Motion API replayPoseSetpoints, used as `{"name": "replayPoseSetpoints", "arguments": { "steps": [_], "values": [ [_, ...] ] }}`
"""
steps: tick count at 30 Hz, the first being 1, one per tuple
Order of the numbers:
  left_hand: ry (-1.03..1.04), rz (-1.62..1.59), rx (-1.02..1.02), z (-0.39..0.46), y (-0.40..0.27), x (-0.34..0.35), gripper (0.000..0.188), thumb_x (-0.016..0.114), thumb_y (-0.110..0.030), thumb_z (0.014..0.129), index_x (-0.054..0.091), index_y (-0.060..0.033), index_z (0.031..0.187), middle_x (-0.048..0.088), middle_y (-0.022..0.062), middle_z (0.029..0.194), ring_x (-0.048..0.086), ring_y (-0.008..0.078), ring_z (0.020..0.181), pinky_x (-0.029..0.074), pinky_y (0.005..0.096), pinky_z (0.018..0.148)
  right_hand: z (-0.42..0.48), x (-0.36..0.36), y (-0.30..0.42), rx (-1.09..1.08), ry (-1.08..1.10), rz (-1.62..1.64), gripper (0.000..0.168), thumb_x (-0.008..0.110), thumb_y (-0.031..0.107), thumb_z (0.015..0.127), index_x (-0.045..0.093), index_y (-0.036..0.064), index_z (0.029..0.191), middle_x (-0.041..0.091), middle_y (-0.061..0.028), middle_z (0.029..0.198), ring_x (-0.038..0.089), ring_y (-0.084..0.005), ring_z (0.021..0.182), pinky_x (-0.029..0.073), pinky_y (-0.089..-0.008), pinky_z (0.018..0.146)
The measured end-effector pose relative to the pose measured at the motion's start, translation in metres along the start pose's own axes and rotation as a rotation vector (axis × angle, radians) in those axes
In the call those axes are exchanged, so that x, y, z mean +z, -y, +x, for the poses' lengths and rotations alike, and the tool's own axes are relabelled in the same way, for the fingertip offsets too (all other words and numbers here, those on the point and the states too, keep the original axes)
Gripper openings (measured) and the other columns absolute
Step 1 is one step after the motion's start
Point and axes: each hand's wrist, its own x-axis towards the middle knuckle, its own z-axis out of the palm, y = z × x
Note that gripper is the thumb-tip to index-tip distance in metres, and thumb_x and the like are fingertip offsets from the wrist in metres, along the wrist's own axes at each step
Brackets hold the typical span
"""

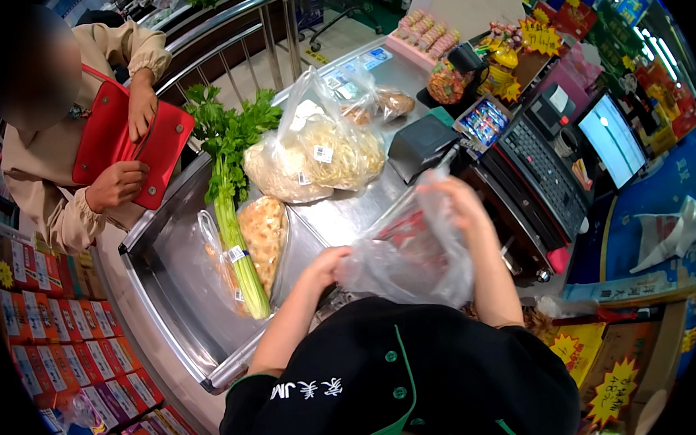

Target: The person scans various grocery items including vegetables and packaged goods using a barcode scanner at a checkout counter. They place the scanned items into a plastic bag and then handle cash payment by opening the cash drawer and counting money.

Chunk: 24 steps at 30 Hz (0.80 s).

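Observation:
A translucent plastic bag with red print [410,255] is spread between my two hands, close to my body. My left hand [330,265] grips its left edge. At its upper right edge, my right hand [451,196] holds the film, slightly blurred. Beyond them on the metal counter stand clear bags of bean sprouts [339,164] and a paler food, bearing labels. A bunch of celery [239,254] lies to the left, next to a bagged flatbread [265,234] and another clear packet [216,267]. Bagged brown items [392,102] lie farther back.
Across the counter, a person [51,152] holds an open red handbag [164,139]. A black scanner-like device [421,144], a keyboard [545,169] and a monitor [612,141] are at the right. The counter has a raised metal rim [169,330]. Candy jars [447,83] stand at the back.

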Motion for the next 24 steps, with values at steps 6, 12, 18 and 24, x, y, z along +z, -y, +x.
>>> {"name": "replayPoseSetpoints", "arguments": {
  "steps": [6, 12, 18, 24],
  "values": [
    [-0.023, -1.010, 0.479, 0.024, 0.004, -0.111, 0.031, 0.044, -0.024, 0.090, 0.058, -0.0015, 0.107, 0.062, 0.0091, 0.101, 0.059, 0.0247, 0.096, 0.048, 0.0382, 0.085, 0.154, 0.006, -0.129, 0.525, 0.164, 0.568, 0.027, 0.046, 0.017, 0.092, 0.057, -0.004, 0.107, 0.065, -0.0104, 0.089, 0.062, -0.0231, 0.076, 0.052, -0.0369, 0.071],
    [-0.180, -1.057, 0.835, 0.012, -0.054, -0.067, 0.033, 0.041, -0.031, 0.092, 0.054, -0.0144, 0.118, 0.059, 0.0061, 0.116, 0.054, 0.0253, 0.110, 0.041, 0.0418, 0.094, 0.198, 0.032, -0.113, 0.336, 0.078, 0.622, 0.042, 0.040, 0.030, 0.095, 0.049, -0.001, 0.121, 0.056, -0.0163, 0.121, 0.052, -0.0323, 0.112, 0.039, -0.0481, 0.099],
    [-0.273, -0.918, 0.812, 0.013, -0.112, -0.064, 0.048, 0.047, -0.044, 0.089, 0.051, -0.0076, 0.119, 0.055, 0.0141, 0.121, 0.052, 0.0301, 0.110, 0.039, 0.0468, 0.097, 0.201, 0.062, -0.091, 0.322, 0.024, 0.346, 0.044, 0.044, 0.036, 0.095, 0.048, 0.005, 0.127, 0.053, -0.0110, 0.126, 0.051, -0.0302, 0.114, 0.041, -0.0460, 0.095],
    [-0.427, -0.927, 0.783, 0.018, -0.160, -0.103, 0.048, 0.051, -0.044, 0.088, 0.051, -0.0064, 0.118, 0.053, 0.0153, 0.124, 0.053, 0.0310, 0.107, 0.042, 0.0445, 0.095, 0.203, 0.054, -0.094, 0.180, 0.064, 0.292, 0.042, 0.043, 0.033, 0.096, 0.047, 0.005, 0.128, 0.056, -0.0090, 0.121, 0.054, -0.0255, 0.108, 0.044, -0.0404, 0.091]
  ]
}}
